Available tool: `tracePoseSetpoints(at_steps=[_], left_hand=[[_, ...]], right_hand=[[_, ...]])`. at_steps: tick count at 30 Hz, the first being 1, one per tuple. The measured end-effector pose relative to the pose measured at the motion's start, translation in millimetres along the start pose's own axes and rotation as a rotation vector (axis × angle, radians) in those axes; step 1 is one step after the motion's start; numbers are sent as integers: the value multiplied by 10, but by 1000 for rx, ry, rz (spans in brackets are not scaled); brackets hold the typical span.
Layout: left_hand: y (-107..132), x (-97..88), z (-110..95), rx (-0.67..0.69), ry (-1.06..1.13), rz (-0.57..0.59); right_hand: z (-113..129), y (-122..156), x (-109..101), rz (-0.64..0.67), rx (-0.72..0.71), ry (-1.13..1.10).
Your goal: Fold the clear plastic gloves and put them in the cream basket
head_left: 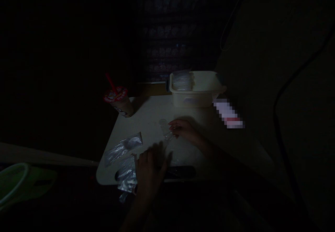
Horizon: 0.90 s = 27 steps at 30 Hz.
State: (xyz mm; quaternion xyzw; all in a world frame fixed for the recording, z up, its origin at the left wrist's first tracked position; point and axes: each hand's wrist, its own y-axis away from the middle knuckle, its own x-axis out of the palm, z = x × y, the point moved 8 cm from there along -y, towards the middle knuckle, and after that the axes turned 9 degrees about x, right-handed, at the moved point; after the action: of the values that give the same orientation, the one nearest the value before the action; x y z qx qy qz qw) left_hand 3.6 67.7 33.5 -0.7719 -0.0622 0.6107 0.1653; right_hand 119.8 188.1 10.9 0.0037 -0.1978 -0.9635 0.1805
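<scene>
The scene is very dark. Near the middle of the white table, my right hand (183, 131) pinches a small clear plastic piece (164, 126) with a rounded end; its exact kind is hard to make out. My left hand (150, 167) is low over the table's front edge, thumb spread away from the fingers, nothing visible between them. Against its outer side is a crinkled clear plastic bag (127, 176), which hangs partly over the edge. Whether the hand touches this bag I cannot tell. Farther left, another flat clear plastic bag (124, 148) lies on the tabletop.
A cream plastic bin (193, 99) with a stack of clear plastic packets (181, 80) stands at the table's back. A lidded drink cup (121, 103) with a red straw is at back left. A green basket (28, 185) sits lower left; a dark cable (277, 99) hangs right.
</scene>
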Motion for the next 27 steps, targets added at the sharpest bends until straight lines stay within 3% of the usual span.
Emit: tracePoseSetpoints(at_steps=[3,7,16,21,27], left_hand=[[-51,101,-28,41,-79,119],[-35,104,-9,33,-25,141],[116,294,288,-382,696,164],[91,278,268,-518,835,110],[132,338,309,-594,867,31]], right_hand=[[14,-19,-7,12,-25,31],[12,-63,-91,-36,-110,120],[14,-162,-205,-180,-240,226],[-86,-75,-316,-291,-141,245],[-315,52,-279,-184,-34,268]])
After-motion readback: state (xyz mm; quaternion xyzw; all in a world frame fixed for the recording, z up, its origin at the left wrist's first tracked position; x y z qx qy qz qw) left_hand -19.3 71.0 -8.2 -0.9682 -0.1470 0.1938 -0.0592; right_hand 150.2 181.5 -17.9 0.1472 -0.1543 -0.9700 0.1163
